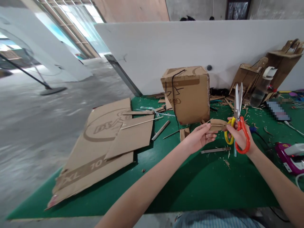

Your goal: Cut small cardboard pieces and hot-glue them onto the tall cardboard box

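Note:
Between my two hands is a small piece of cardboard [217, 124]. My left hand [199, 136] pinches its left end between thumb and fingers. My right hand [239, 134] grips its other end and also carries a pair of scissors [238, 110], whose handles are yellow and orange and whose blades point up, slightly apart. Just behind the hands stands a cardboard box [192, 98] with a black cord over its top and side. Below them a narrow grey strip [215, 150] lies on the green table [201, 186].
Large flat cardboard sheets [95, 139] cover the table's left side. At the back right are a clear bottle [260, 90], cardboard constructions [277, 60] and a phone [277, 110]. A purple device [288, 158] sits at the right edge. A white partition [152, 53] rises behind.

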A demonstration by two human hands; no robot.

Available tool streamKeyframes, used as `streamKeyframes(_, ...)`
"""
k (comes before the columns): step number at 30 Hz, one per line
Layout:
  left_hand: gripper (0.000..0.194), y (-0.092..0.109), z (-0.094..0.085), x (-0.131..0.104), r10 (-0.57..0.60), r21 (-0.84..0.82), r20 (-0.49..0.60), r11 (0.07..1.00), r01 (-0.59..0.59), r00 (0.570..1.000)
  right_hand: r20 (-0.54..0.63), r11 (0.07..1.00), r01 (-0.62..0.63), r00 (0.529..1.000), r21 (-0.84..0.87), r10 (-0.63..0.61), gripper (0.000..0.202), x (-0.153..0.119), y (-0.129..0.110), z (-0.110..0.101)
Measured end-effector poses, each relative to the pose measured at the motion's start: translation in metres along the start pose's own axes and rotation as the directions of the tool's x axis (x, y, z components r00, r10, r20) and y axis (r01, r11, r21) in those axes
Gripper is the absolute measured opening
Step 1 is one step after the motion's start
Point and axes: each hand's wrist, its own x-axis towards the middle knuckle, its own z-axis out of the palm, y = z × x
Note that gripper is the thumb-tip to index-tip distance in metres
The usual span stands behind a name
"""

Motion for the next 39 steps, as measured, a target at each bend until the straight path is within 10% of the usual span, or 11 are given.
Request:
streamKeyframes(15,0.045,-0.007,-0.006,0.0,0.407,0.509,0.025,0.781,-0.362,0.913,0.004,0.957,0.061,0.998,-0.282,-0.062,0.037,0.0,0.013,0.002)
streamKeyframes(39,0.043,0.029,-0.009,-0.007,0.491,0.223,-0.134,0.861,-0.457,0.861,0.531,0.674,0.4,0.848,-0.621,-0.014,0.059,-0.002,-0.018,-0.029)
